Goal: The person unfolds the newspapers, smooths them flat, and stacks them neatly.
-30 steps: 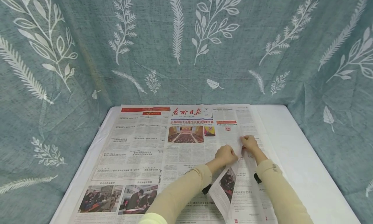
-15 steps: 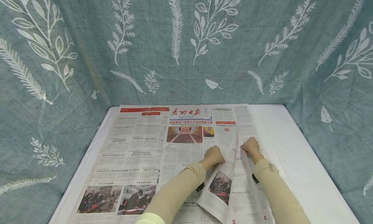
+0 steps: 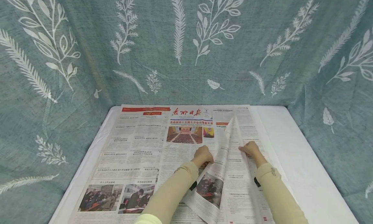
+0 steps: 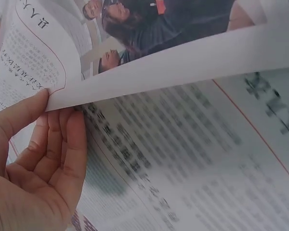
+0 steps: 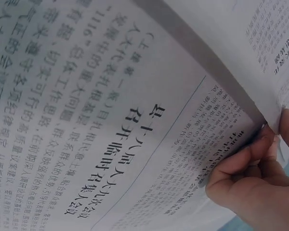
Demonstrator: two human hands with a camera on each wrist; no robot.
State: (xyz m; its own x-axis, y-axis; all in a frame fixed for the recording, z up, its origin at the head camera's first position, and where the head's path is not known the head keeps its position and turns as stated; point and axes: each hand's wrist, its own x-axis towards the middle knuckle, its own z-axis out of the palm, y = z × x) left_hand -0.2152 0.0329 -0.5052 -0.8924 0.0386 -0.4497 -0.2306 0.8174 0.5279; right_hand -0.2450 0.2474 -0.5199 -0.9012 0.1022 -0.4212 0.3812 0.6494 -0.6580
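A newspaper (image 3: pixel 186 152) lies spread over the white table, its right part lifted in a turned-back sheet (image 3: pixel 208 188) with a photo on it. My left hand (image 3: pixel 203 155) pinches the edge of that sheet between thumb and fingers; the left wrist view shows the thumb (image 4: pixel 24 115) on top and the fingers curled beneath. To the right, my right hand (image 3: pixel 251 149) pinches another newspaper edge (image 5: pixel 260 106), thumb against curled fingers in the right wrist view. Between the two hands the paper parts into a gap. Where the lifted sheet passes under the left forearm is hidden.
The white tabletop (image 3: pixel 294 159) shows along the right side and in a strip on the left. A grey-green curtain (image 3: pixel 186 78) with white leaf patterns hangs behind and at both sides of the table.
My left hand has moved left and slightly down, drawing the sheet's edge with it. The gap between the sheets has widened and reaches farther up. My right hand has stayed nearly in place.
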